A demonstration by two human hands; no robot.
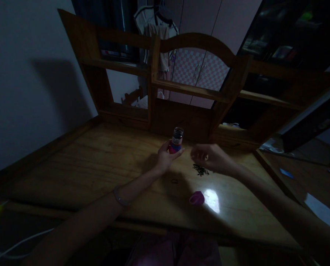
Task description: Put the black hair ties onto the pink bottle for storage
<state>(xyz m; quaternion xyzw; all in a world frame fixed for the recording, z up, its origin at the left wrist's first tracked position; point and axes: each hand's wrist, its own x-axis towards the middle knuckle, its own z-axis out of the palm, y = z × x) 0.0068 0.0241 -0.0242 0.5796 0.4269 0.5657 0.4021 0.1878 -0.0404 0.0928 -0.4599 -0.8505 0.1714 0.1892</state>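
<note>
My left hand [165,157] is wrapped round a small clear jar [177,140] with a pink and blue label. The jar stands nearly upright, its threaded mouth uncovered, just above or on the desk; I cannot tell which. My right hand [208,157] hovers to the right of the jar with its fingers curled together; what they hold, if anything, is too small to make out. Right below it lies a small heap of thin black loops [200,170], like small elastic bands. A single dark loop [174,181] lies apart, nearer to me. A magenta cap [197,198] rests on its side near the front.
The wooden desk [120,155] has a raised shelf unit [187,96] along its back. A bright reflection shines beside the cap. To the right, a lower surface carries a white sheet [322,210] and a blue card [286,173]. A white cable [23,240] runs at lower left.
</note>
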